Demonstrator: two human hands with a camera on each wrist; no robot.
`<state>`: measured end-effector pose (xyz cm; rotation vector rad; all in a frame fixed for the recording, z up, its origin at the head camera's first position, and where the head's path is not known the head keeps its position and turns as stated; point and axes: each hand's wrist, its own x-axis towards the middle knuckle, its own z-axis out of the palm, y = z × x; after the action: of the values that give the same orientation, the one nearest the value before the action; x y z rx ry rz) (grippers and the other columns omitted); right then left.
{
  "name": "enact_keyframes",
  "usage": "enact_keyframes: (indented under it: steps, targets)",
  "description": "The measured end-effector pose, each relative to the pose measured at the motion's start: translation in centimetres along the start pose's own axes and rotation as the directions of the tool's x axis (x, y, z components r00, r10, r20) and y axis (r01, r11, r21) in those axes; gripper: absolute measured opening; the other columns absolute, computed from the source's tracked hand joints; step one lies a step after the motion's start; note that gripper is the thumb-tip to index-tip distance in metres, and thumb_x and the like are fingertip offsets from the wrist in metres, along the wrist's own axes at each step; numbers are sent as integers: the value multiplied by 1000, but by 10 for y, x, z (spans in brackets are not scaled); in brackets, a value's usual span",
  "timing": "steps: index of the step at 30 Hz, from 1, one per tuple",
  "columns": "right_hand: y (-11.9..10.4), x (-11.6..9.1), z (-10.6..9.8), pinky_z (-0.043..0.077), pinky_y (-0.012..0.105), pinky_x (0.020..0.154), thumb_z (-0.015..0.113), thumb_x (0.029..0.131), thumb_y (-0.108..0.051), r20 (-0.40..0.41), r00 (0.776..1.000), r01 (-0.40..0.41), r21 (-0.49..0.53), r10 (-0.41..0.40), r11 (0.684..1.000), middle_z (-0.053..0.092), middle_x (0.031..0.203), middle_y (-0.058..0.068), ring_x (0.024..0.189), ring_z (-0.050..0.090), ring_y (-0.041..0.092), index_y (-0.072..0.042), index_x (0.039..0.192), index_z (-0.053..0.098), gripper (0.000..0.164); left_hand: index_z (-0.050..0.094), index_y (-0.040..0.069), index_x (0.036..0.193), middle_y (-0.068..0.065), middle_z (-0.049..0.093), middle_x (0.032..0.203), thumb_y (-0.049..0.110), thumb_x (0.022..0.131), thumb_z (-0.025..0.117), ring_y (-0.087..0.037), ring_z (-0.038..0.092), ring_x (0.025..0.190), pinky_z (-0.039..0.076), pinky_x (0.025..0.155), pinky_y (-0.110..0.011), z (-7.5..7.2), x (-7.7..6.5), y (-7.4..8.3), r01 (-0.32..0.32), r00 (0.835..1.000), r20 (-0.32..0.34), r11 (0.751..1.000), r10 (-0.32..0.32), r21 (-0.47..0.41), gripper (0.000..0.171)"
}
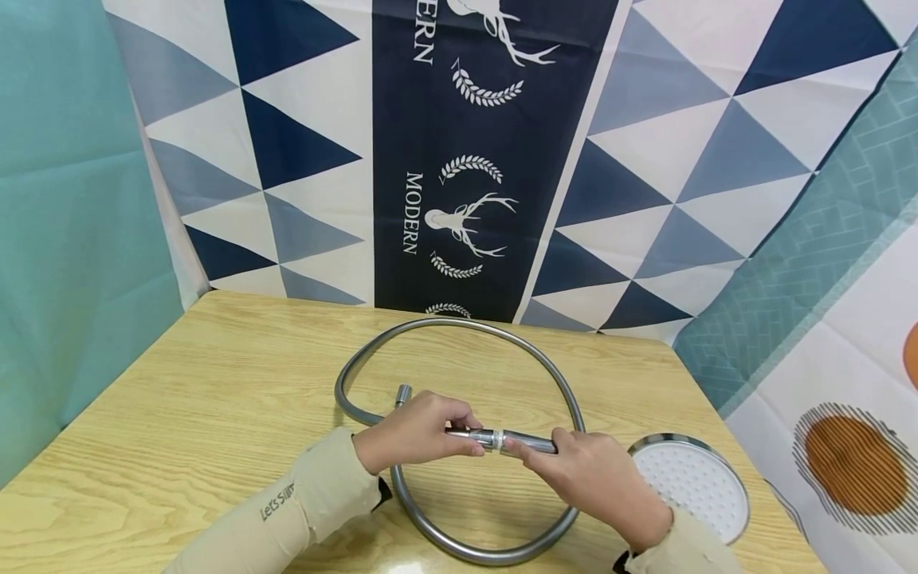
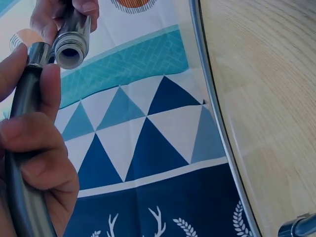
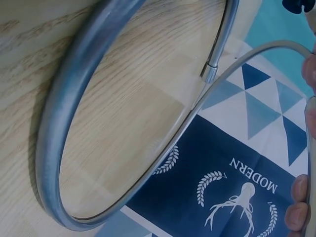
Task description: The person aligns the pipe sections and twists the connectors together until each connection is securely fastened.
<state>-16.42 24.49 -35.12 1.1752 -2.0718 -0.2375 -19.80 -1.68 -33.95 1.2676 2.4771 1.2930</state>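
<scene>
Both hands meet above the middle of the table. My left hand (image 1: 419,430) grips a grey shower hose (image 2: 29,192) just behind its chrome end fitting (image 2: 39,53), fingers curled round it. The right hand (image 1: 598,478) holds the chrome handle of a shower head (image 1: 692,486), whose round white face shows beyond the wrist. In the left wrist view the handle's threaded end (image 2: 73,42) appears right beside the hose fitting, its opening visible. The hose loops widely over the table, and its other metal end (image 1: 403,394) lies behind the left hand.
A wood-grain table (image 1: 215,383) lies under everything. Behind it hangs a patterned cloth (image 1: 308,159) with triangles and deer heads. Teal cloth (image 1: 72,199) hangs at the left, and another patterned cloth (image 1: 810,359) stands at the right edge.
</scene>
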Motion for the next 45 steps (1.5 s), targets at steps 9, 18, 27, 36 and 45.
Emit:
enact_keyframes:
  steps: [9, 18, 27, 36, 45]
  targets:
    - [-1, 0, -5, 12, 15, 39, 22, 107, -32, -39, 999, -18, 26, 19, 1000, 30, 53, -2, 47, 9, 3, -32, 136, 45, 37, 71, 1, 109, -2, 70, 85, 9, 91, 65, 4, 37, 53, 36, 51, -16, 1, -2, -8, -53, 996, 72, 995, 47, 81, 20]
    - [-2, -4, -3, 11, 14, 41, 23, 107, -33, -38, 999, -17, 47, 18, 999, 27, 52, -4, 50, 7, 3, -32, 131, 48, 35, 73, 3, 105, -5, 72, 97, 10, 87, 71, 4, 57, 72, 47, 63, -17, 3, -2, -8, -25, 998, 52, 999, 24, 23, 20]
    - [-4, -5, -2, 10, 14, 42, 22, 107, -32, -30, 999, -14, 63, 16, 998, 27, 52, -5, 51, 6, 2, -31, 131, 49, 36, 75, 4, 100, -3, 73, 91, 9, 83, 75, 7, 54, 66, 47, 58, -16, 6, -2, -7, -28, 999, 42, 999, 27, 26, 18]
    - [-5, -6, -4, 10, 14, 42, 22, 107, -32, -15, 1000, -15, 72, 16, 997, 27, 52, -6, 50, 6, 2, -31, 130, 51, 37, 76, 6, 97, 0, 73, 86, 14, 88, 70, 6, 40, 52, 34, 48, -14, 8, 0, -6, -87, 996, 25, 991, 85, 103, 13]
    - [-3, -8, -5, 9, 14, 43, 20, 107, -30, -6, 1000, -15, 59, 16, 998, 26, 52, -5, 51, 6, 2, -32, 134, 45, 37, 76, 8, 90, 3, 70, 81, 15, 86, 73, 7, 47, 57, 42, 53, -14, 11, 2, -7, -92, 996, -1, 994, 92, 59, 8]
